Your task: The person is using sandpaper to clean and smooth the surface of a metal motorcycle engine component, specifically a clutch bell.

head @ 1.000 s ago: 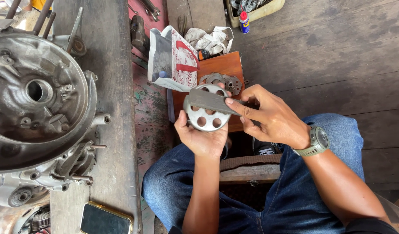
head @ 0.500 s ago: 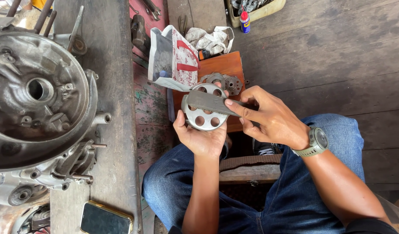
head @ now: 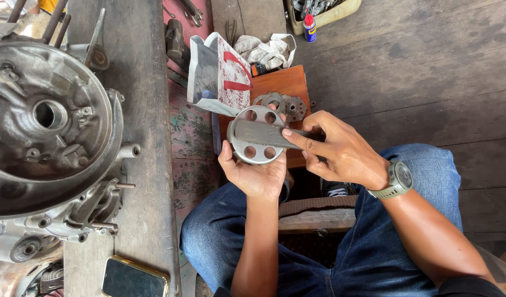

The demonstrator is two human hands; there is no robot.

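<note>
Head: left hand [head: 257,175] grips disc [head: 257,135] rim.

**File laid across a holed disc**

The left hand [head: 257,173] cups a round metal disc [head: 257,136] with large holes, thumb on its left edge. The right hand [head: 341,151] presses a flat grey file [head: 264,133] across the disc's face, forefinger along the blade. Just beyond, gears [head: 283,103] lie on a brown board [head: 283,82]. An engine case [head: 49,126] sits on the bench [head: 148,165] at left, a phone [head: 135,279] near.
</note>
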